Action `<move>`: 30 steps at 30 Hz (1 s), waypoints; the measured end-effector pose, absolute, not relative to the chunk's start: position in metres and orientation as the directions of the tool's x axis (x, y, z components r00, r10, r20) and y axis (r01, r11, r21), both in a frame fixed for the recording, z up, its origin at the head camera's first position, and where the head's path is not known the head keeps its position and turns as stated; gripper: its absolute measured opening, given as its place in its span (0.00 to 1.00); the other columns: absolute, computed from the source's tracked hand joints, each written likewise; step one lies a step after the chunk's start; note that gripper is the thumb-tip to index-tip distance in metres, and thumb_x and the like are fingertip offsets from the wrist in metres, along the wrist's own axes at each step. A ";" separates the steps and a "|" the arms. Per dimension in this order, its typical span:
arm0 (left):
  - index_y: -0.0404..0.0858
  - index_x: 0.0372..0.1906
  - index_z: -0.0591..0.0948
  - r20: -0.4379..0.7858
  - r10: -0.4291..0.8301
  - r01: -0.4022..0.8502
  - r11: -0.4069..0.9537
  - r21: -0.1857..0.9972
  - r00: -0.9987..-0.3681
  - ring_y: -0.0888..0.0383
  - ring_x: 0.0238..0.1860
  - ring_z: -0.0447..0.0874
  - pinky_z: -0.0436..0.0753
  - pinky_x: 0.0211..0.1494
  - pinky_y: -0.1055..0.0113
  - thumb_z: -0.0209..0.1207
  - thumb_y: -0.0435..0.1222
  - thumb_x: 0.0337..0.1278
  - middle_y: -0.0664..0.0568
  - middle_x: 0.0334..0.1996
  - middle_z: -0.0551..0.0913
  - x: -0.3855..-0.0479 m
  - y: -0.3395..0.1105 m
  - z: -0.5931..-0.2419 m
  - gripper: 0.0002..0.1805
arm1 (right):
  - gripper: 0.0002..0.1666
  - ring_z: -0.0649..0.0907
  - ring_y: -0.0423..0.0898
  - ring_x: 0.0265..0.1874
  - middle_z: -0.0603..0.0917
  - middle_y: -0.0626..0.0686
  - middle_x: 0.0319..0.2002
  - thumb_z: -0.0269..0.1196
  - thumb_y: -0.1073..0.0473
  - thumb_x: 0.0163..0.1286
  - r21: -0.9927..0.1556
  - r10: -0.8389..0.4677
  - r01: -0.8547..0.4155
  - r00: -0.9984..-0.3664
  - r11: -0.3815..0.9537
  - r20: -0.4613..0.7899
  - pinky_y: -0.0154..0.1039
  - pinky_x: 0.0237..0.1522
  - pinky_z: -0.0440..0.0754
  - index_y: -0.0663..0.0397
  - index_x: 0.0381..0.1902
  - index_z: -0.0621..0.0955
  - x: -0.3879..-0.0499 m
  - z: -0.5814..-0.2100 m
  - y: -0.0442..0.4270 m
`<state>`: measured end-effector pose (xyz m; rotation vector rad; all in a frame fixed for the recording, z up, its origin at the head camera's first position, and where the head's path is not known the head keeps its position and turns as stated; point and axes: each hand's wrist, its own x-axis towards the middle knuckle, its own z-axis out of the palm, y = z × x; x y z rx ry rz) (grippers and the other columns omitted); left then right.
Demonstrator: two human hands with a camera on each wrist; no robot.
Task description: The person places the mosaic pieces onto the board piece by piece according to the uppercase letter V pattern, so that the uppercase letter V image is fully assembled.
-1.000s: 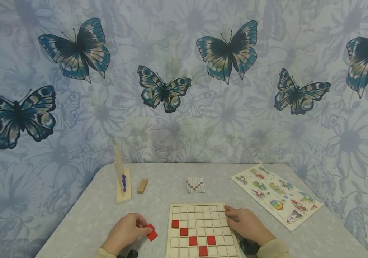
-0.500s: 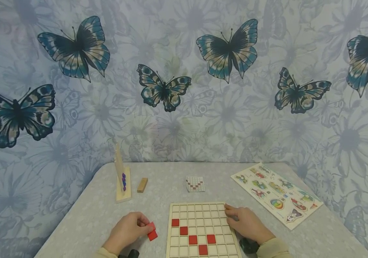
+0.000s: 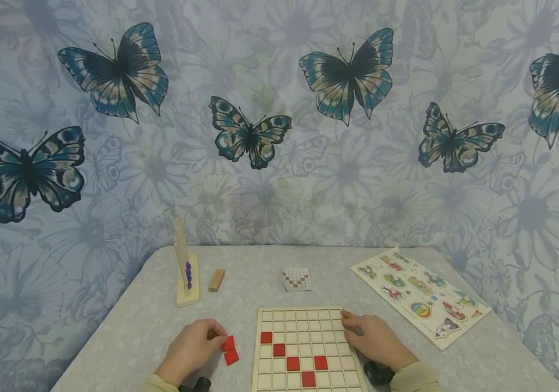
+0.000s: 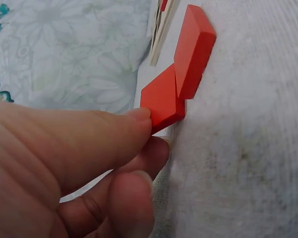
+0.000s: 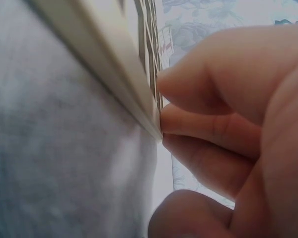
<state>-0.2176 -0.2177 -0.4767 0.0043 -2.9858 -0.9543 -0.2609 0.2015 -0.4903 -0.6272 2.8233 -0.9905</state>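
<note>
My left hand [image 3: 192,344] is at the table's near left, its thumb and a finger pinching the edge of a red square tile [image 4: 161,96]. A second red tile [image 3: 231,357] touches the first one on the cloth. To their right lies a wooden grid board [image 3: 256,354], with several red tiles set in its cells in a V-like pattern. My right hand [image 3: 376,340] rests at the board's right edge near the far corner. In the right wrist view its thumb and fingertips touch the pale frame [image 5: 107,54], and no loose tile is near them.
Behind the board lies a small pattern card [image 3: 297,279]. A wooden stand [image 3: 188,294] with purple pieces and a small wooden block [image 3: 217,280] sit at the far left. A picture puzzle board [image 3: 421,296] lies at the right.
The left hand's fingertips have shifted slightly up and back, so more of the pinched tile shows beside the other one. My right hand and the grid board keep their places.
</note>
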 end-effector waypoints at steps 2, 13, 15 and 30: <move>0.45 0.32 0.85 0.011 -0.008 0.000 0.814 0.581 -1.000 0.60 0.28 0.75 0.76 0.32 0.63 0.71 0.37 0.60 0.59 0.27 0.82 -0.217 -0.218 -0.476 0.04 | 0.24 0.76 0.66 0.67 0.76 0.55 0.71 0.65 0.53 0.73 -0.612 -0.406 -0.354 -0.912 0.707 0.059 0.66 0.65 0.71 0.60 0.61 0.83 -0.261 -0.491 0.202; 0.45 0.32 0.85 0.050 -0.020 0.014 0.795 0.606 -0.999 0.60 0.29 0.76 0.75 0.30 0.63 0.69 0.36 0.61 0.60 0.28 0.82 -0.217 -0.220 -0.475 0.04 | 0.24 0.76 0.66 0.67 0.76 0.55 0.71 0.65 0.53 0.73 -0.613 -0.410 -0.360 -0.910 0.703 0.064 0.67 0.65 0.71 0.61 0.61 0.83 -0.261 -0.491 0.202; 0.46 0.32 0.85 0.061 -0.026 0.017 0.794 0.608 -0.998 0.60 0.29 0.76 0.75 0.30 0.64 0.69 0.36 0.61 0.60 0.28 0.82 -0.217 -0.220 -0.475 0.04 | 0.24 0.76 0.67 0.67 0.76 0.55 0.71 0.65 0.53 0.73 -0.616 -0.410 -0.358 -0.910 0.702 0.061 0.67 0.65 0.71 0.61 0.61 0.83 -0.261 -0.490 0.202; 0.47 0.36 0.86 0.034 -0.052 -0.018 0.766 0.643 -0.998 0.61 0.32 0.76 0.76 0.33 0.64 0.68 0.41 0.64 0.60 0.30 0.83 -0.224 -0.212 -0.471 0.04 | 0.25 0.76 0.67 0.67 0.76 0.55 0.71 0.64 0.53 0.74 -0.619 -0.415 -0.362 -0.908 0.697 0.064 0.66 0.65 0.72 0.62 0.62 0.83 -0.262 -0.492 0.203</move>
